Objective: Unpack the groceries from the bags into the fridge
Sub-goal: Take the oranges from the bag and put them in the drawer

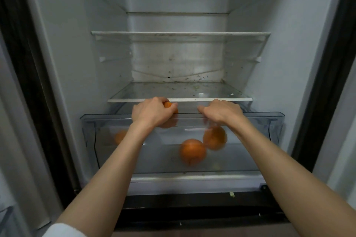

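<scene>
Left hand: the left hand (152, 111) is over the back edge of the crisper drawer (269, 121), fingers curled round an orange (169, 106) that shows only as a sliver past the knuckles.
Right hand: the right hand (221, 111) hangs over the drawer with fingers bent downward and the thumb stuck out to the left; it appears to hold nothing, and a blurred orange (214, 137) sits just below it inside the drawer.
Fruit in drawer: another orange (192, 151) lies near the middle of the drawer floor, close beside the blurred one; a fainter orange shape (121, 136) shows at the left through the clear front wall.
Fridge: the glass shelf (179, 99) directly above the drawer carries only crumbs and stains.
Handling: oranges look firm, round and fairly weighty for one hand; they will likely roll on the smooth plastic, so a full wrap of the fingers and a low release suits them better than a drop.
Hard to tell: the bags are out of frame; the right fingertips are hidden behind the hand; motion blur smears the orange beneath it, so whether it is falling or resting cannot be judged.
</scene>
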Available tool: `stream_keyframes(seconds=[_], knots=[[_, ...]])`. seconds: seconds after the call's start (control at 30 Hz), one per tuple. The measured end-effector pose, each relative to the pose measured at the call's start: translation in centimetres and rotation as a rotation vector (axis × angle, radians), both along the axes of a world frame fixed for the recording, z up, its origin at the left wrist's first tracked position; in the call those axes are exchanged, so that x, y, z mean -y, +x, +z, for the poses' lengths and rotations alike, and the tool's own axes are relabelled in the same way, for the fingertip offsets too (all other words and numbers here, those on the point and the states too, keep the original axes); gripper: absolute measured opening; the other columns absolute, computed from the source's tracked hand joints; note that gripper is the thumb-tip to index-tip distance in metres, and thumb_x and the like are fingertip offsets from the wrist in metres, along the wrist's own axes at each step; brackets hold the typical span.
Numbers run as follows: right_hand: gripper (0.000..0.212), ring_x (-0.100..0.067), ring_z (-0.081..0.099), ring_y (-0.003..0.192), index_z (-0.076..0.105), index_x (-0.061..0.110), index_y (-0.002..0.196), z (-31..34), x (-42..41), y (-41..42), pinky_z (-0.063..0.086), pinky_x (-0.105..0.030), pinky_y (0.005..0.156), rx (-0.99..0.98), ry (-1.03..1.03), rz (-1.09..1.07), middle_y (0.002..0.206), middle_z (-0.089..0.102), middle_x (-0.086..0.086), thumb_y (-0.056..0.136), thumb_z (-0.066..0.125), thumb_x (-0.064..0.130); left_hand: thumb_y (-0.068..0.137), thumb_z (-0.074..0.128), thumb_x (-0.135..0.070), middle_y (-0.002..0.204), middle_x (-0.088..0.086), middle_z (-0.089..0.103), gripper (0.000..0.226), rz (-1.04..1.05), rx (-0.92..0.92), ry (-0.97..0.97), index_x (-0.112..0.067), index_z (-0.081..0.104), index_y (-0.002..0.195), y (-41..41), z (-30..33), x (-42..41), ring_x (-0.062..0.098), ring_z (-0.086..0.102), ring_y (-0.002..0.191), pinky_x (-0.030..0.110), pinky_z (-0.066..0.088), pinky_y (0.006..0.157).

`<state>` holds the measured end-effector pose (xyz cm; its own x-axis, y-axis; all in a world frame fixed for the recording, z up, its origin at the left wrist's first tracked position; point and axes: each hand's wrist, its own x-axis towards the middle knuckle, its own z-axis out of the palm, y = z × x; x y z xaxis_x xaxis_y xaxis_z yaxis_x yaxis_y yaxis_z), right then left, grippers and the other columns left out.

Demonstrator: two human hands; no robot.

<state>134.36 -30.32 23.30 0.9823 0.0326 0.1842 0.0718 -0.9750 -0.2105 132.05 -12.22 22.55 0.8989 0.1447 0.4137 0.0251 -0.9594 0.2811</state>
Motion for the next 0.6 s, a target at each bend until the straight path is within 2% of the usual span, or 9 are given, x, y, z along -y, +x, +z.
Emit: stream_keyframes(seconds=[0.13,0.2,0.27,0.33,0.37,0.43,0.47,0.53,0.6], knots=[[0.054,-0.032,0.058,0.100,0.069,0.017,0.092,-0.7,-0.1,-1.1,0.034,-0.034,0.073,0.192,-0.009,0.015,0.104,0.066,-0.012,0.094,0.026,0.050,0.092,0.038,-0.046,0.090,0.012,0.069,0.040,-0.025,0.115,0.055,-0.022,0.070,0.091,-1.1,-0.5,0.2,0.035,0.060,0.091,0.033,0.037,0.073],[0.053,-0.034,0.059,0.096,0.070,0.019,0.093,-1.4,0.0,-1.8,0.036,-0.034,0.072,0.331,-0.008,0.031,0.100,0.067,-0.014,0.097,0.025,0.047,0.094,0.037,-0.041,0.079,0.012,0.068,0.043,-0.064,0.203,0.091,-0.017,0.070,0.079,-1.9,-1.1,0.1,0.033,0.061,0.085,0.033,0.036,0.079],[0.051,-0.036,0.061,0.090,0.070,0.017,0.089,-2.2,0.0,-2.6,0.039,-0.035,0.072,0.469,-0.009,0.062,0.092,0.069,-0.016,0.098,0.028,0.043,0.096,0.035,-0.039,0.073,0.008,0.068,0.045,-0.140,0.275,0.098,-0.016,0.067,0.075,-2.6,-1.8,-0.2,0.029,0.061,0.081,0.033,0.034,0.085],[0.048,-0.036,0.062,0.085,0.068,0.010,0.085,-3.3,0.0,-3.3,0.039,-0.038,0.076,0.594,0.022,0.127,0.088,0.069,-0.017,0.098,0.031,0.037,0.096,0.038,-0.035,0.087,0.005,0.070,0.035,-0.224,0.279,0.074,-0.019,0.067,0.085,-3.5,-2.4,-0.8,0.026,0.061,0.092,0.035,0.033,0.091],[0.046,-0.035,0.062,0.087,0.068,0.009,0.088,-3.9,0.0,-3.7,0.038,-0.039,0.080,0.624,0.047,0.168,0.090,0.070,-0.016,0.097,0.031,0.036,0.096,0.039,-0.033,0.104,0.004,0.068,0.030,-0.252,0.268,0.076,-0.021,0.066,0.101,-4.2,-2.8,-1.1,0.024,0.059,0.104,0.036,0.030,0.097],[0.045,-0.030,0.058,0.106,0.065,0.012,0.110,-4.9,0.0,-4.8,0.032,-0.039,0.096,0.587,0.063,0.229,0.111,0.067,-0.013,0.092,0.032,0.036,0.095,0.042,-0.032,0.135,0.003,0.053,0.038,-0.268,0.236,0.139,-0.021,0.051,0.130,-5.8,-3.9,-1.3,0.020,0.043,0.127,0.038,0.020,0.109],[0.046,-0.028,0.051,0.120,0.058,0.012,0.123,-5.5,0.1,-5.6,0.025,-0.040,0.106,0.563,0.047,0.254,0.125,0.060,-0.013,0.092,0.035,0.037,0.095,0.043,-0.032,0.143,0.004,0.043,0.044,-0.266,0.225,0.169,-0.021,0.042,0.137,-6.7,-4.4,-1.2,0.020,0.034,0.135,0.039,0.014,0.112],[0.052,-0.027,0.033,0.137,0.045,0.012,0.137,-6.7,0.2,-7.5,0.012,-0.045,0.114,0.555,0.034,0.313,0.144,0.042,-0.014,0.092,0.041,0.038,0.094,0.045,-0.034,0.151,0.005,0.031,0.049,-0.251,0.208,0.180,-0.022,0.037,0.140,-9.1,-5.4,-0.8,0.020,0.021,0.141,0.043,0.011,0.114],[0.054,-0.025,0.021,0.142,0.038,0.015,0.141,-7.8,0.4,-9.8,0.008,-0.048,0.115,0.524,0.084,0.377,0.151,0.029,-0.012,0.092,0.040,0.038,0.094,0.043,-0.037,0.152,0.002,0.026,0.049,-0.206,0.166,0.181,-0.024,0.035,0.141,-11.8,-6.5,-0.2,0.019,0.016,0.142,0.045,0.012,0.113]])
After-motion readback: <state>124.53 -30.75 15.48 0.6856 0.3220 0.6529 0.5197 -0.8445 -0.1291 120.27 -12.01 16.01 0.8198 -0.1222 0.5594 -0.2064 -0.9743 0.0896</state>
